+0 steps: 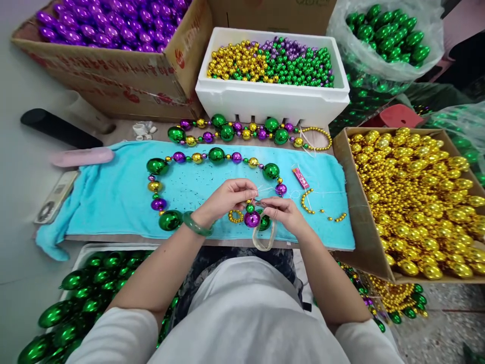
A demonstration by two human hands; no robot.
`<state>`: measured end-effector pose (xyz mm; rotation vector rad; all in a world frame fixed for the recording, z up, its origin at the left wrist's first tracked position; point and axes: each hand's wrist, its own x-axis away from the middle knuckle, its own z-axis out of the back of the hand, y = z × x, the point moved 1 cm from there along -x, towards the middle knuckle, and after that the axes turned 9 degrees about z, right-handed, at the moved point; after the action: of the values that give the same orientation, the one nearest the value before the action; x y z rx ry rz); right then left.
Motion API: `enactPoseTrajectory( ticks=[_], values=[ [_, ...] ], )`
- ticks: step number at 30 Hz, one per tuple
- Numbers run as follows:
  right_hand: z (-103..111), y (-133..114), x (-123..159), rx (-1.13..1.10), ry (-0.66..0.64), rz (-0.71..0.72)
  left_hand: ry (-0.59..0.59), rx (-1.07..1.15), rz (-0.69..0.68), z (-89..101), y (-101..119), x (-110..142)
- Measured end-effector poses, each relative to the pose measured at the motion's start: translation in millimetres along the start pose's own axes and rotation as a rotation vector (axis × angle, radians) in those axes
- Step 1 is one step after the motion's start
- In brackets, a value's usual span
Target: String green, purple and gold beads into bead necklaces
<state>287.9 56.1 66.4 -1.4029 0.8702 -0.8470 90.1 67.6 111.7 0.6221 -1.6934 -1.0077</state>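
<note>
My left hand (235, 194), with a green bangle on its wrist, is closed in a pinch on a thin white thread. Just below its fingertips hang a small green bead (250, 208) and a larger purple bead (252, 219). My right hand (283, 211) is closed around a small dark metal tool, whose tip points at the thread beside the left fingers; its exact kind is unclear. A pale loop (264, 246) hangs beneath this hand. A strand of large green, purple and gold beads (216, 155) curves over the turquoise towel (125, 192). A small gold bead ring (235, 216) lies beneath my left hand.
Behind the towel lie finished-looking bead strands (227, 132) and a white foam box (273, 98) of mixed beads. Cardboard boxes of purple beads (113, 25) and gold beads (417, 202) flank it. A pink packet (300, 178) and loose gold beads (306, 201) lie right of my hands.
</note>
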Motion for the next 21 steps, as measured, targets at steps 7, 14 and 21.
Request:
enactPoseTrajectory(
  ticks=[7, 14, 21],
  values=[
    [-0.6, 0.5, -1.7, -0.028, -0.029, 0.015, 0.017, -0.029, 0.028, -1.5, -0.9, -1.1],
    [-2.1, 3.7, -3.6, -0.070, -0.005, 0.049, -0.002, -0.039, 0.015, -2.9, -2.4, -2.0],
    [-2.6, 1.3, -4.0, -0.043, 0.020, 0.066, -0.002, -0.020, -0.010, -3.6, -4.0, -2.5]
  ],
)
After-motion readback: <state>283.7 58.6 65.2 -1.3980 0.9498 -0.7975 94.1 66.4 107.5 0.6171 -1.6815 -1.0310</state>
